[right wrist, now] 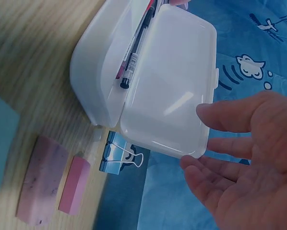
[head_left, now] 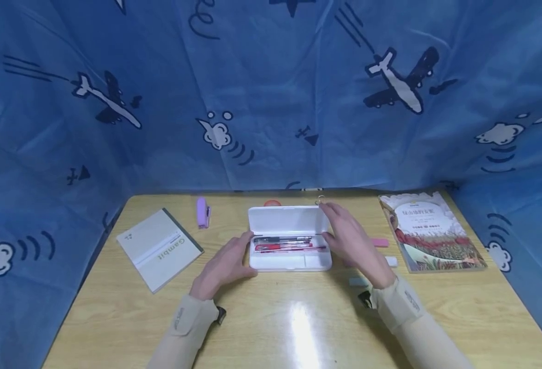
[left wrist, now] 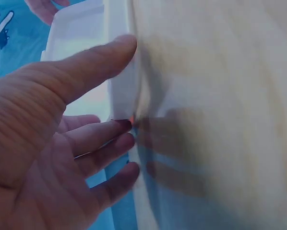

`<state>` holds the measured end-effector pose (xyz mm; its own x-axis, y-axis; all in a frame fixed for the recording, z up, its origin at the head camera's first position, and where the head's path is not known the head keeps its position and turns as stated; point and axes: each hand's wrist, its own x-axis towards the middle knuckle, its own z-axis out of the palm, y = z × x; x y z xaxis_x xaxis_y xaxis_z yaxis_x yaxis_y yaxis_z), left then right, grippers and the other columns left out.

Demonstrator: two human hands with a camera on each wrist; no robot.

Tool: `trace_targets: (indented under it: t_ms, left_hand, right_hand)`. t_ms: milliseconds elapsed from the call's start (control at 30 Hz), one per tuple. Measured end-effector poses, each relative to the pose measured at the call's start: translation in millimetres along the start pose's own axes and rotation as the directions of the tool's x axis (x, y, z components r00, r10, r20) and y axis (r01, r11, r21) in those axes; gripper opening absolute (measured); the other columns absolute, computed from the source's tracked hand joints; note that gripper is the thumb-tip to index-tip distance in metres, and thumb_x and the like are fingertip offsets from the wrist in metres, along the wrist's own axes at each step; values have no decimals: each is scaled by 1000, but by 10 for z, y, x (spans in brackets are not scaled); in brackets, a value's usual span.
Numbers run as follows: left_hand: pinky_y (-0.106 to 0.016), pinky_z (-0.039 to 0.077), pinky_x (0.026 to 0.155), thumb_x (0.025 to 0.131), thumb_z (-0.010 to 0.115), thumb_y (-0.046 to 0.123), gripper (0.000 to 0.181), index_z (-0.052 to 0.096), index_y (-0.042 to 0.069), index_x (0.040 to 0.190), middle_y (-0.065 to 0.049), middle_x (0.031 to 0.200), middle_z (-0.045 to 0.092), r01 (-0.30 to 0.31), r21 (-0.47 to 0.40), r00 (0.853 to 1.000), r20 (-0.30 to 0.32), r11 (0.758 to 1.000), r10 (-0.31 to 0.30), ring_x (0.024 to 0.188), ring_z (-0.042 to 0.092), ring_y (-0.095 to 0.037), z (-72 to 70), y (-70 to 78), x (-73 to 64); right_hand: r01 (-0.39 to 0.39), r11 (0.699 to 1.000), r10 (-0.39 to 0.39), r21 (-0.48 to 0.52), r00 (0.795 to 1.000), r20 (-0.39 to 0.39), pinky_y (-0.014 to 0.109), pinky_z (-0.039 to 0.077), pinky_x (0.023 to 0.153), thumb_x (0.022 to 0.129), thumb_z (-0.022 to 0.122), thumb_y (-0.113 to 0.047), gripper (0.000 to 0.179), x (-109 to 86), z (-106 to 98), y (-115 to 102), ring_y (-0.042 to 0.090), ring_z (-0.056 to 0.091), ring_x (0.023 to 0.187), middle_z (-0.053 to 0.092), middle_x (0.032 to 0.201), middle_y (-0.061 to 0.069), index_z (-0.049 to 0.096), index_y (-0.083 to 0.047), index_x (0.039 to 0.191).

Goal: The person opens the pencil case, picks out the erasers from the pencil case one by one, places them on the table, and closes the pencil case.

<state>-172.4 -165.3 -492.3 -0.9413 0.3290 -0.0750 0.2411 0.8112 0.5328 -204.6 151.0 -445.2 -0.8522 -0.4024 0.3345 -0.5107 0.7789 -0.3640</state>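
Observation:
An open white pencil case (head_left: 277, 263) lies at the middle of the table, its lid (head_left: 289, 220) raised at the back. Several pens (head_left: 282, 247), red and black, lie inside the tray. My left hand (head_left: 226, 264) holds the case's left end, thumb at the front edge and fingers around the side. In the left wrist view, the thumb (left wrist: 100, 60) overlaps the case's white wall. With my right hand (head_left: 354, 237) I hold the lid's right corner; in the right wrist view the thumb is on the lid's edge and the other fingers are partly behind it.
A Gambit notebook (head_left: 160, 250) and purple stapler (head_left: 202, 212) lie left. On the right are an illustrated book (head_left: 429, 230) and a pink block (head_left: 380, 242). A blue binder clip (right wrist: 114, 152) lies behind the case, near the table's back edge and blue curtain (head_left: 271, 102).

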Motion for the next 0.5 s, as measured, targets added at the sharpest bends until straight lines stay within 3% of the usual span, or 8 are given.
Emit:
trace_targets:
  t_ms: [133,267,400,500]
  left_hand:
    - [-51,46,112,76,89,26,95,39,12,155,-18,142,59,8,-10,1000,6,1000,-8,132,55,-35,-122,10,-52]
    - [-53,43,114,77,89,25,96,36,12,157,-18,148,54,4,-5,998,-65,1000,-5,138,49,-37,-296,31,-89]
    - [-54,31,123,72,93,21,120,16,15,164,-16,167,29,-71,7,990,-126,997,71,152,30,-36,-341,32,-12]
    - [-54,20,127,65,96,16,137,4,18,165,-11,172,6,-133,13,986,-97,991,133,157,16,-35,-295,27,61]
  right_hand:
    - [5,1000,-5,6,1000,-9,55,47,110,80,79,0,73,-42,13,0,44,56,128,56,141,29,49,5,145]
    - [11,1000,-11,4,1000,-14,55,48,109,78,78,3,72,-74,19,-6,44,56,127,55,141,29,50,5,144]
    - [32,999,-33,-6,999,-22,54,47,110,77,78,6,73,-106,13,2,44,56,128,55,141,29,50,6,144]
    - [56,998,-56,-4,998,-20,54,47,110,77,79,5,73,-117,13,13,44,56,129,55,142,28,50,5,144]
